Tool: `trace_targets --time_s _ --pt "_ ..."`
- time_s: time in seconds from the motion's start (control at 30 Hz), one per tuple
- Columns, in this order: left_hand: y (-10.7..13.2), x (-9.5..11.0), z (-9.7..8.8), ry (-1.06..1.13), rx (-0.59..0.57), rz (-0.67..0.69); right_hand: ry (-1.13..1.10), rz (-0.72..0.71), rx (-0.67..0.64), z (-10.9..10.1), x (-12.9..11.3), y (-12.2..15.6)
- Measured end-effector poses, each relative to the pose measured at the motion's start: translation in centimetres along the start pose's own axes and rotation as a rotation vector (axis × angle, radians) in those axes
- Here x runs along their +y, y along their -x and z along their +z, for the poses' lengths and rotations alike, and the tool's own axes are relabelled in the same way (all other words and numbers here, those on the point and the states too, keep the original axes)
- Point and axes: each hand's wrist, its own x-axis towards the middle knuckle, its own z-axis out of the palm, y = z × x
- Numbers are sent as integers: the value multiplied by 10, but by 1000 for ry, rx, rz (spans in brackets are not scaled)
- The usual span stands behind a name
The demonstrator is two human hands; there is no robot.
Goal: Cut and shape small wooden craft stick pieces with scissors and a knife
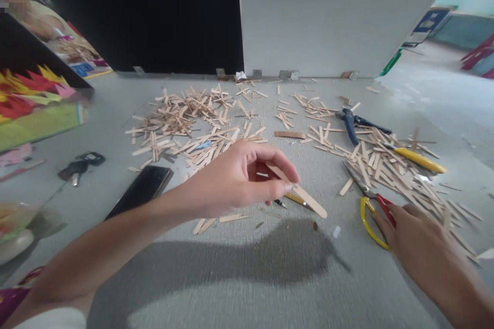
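Note:
My left hand (247, 177) pinches a wooden craft stick (306, 198) between thumb and fingers, above the middle of the grey table. Just below it, partly hidden, lies a yellow and black pen-like tool (299, 199). On the right, my right hand (428, 247) has its fingers at the handles of a pair of scissors (370, 195), one red and one yellow. The scissors' blades point away, toward a heap of cut craft sticks (389, 169). Some fingertips of this hand are hidden.
Cut sticks (185, 113) are piled behind my left hand. Dark blue pliers (351, 126) and a yellow cutter (420, 159) lie among sticks on the right. A phone (141, 190) and keys (75, 169) are left. A black and white panel (328, 15) stands at the back.

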Motion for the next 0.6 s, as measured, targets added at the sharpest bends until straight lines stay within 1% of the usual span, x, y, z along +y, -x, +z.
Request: trace_targets --time_s 0.07,0.13,0.17,0.23,0.27,0.33,0.37,0.4,0.47,0.53,0.6 --pt "0 0 0 2 -11 3 13 -119 11 -3 -15 -1" --pt "-1 1 1 6 -8 4 -64 -214 70 -6 -38 -5" --pt "-2 1 0 6 0 9 -151 -273 61 -7 -51 -8" --pt "-5 -2 -2 0 10 22 -309 -415 1 -7 -77 -15" --pt "-8 -4 -3 1 13 26 -339 -458 -25 -5 -88 -20" --pt "-12 -9 -6 32 5 18 -328 -531 -15 3 -106 -29" --pt "-14 -11 -8 61 -5 2 -328 -566 -44 9 -112 -34" --pt "-15 -14 -9 91 -18 -7 -335 -594 -38 16 -117 -38" --pt "-16 -18 -9 131 -22 -29 -334 -604 0 29 -121 -44" --pt "-14 -20 -7 177 23 -32 -339 -587 26 39 -122 -48" --pt "-11 -23 -4 212 79 -25 -353 -559 51 44 -121 -49"
